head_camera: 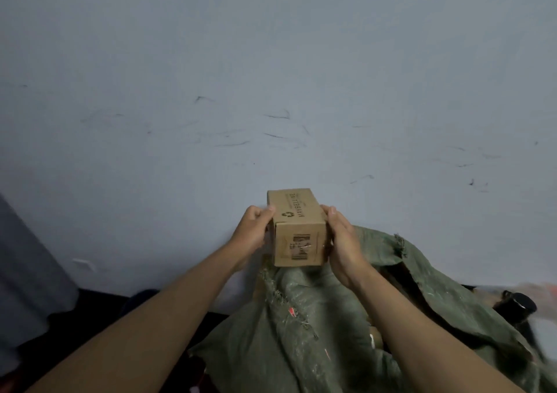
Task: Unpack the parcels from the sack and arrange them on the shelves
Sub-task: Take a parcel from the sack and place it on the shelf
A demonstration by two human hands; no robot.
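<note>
Where sack point(346, 326) gapes, box point(297, 226) clamped between left hand point(251, 232), right hand point(343, 242).

It looks like a plain storage room: a bare, scuffed pale blue wall point(271, 76), a dark floor point(90, 317), and a worn green sack point(316, 332) lying there.
</note>
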